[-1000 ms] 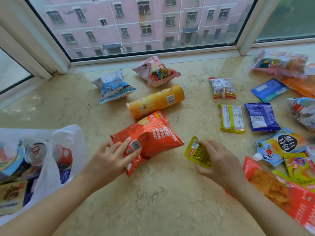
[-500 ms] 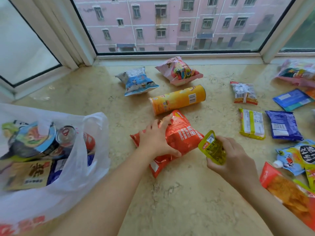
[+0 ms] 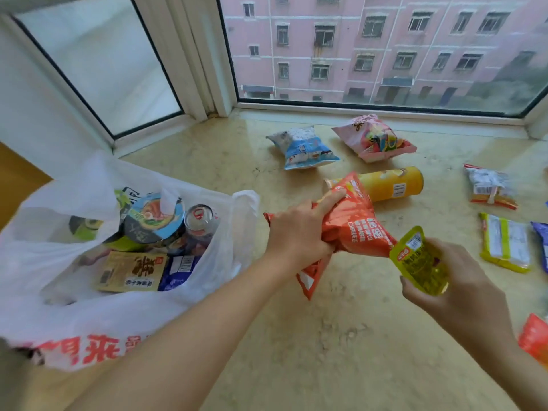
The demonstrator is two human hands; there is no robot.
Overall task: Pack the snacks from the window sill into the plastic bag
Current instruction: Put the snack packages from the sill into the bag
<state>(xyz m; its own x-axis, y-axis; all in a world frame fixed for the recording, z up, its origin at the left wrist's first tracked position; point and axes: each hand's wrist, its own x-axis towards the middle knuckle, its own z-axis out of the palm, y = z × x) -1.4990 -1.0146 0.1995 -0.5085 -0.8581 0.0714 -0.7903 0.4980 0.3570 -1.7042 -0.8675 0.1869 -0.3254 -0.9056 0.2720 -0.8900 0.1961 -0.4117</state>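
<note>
My left hand grips an orange-red chip bag, lifted off the marble sill just right of the bag. My right hand holds a small yellow-green pouch close to the chip bag's right corner. The white plastic bag lies open at the left, with a noodle cup, a drink can and a brown packet inside.
On the sill lie a yellow chip tube, a blue-white bag, a pink bag, a red-white packet and a yellow-green packet. More packs sit at the right edge. Window frames close off the back and left.
My left hand closed around the chip bag and lifted it off the sill toward the plastic bag. The view swung left, so the plastic bag shows more. My right hand still holds the pouch.
</note>
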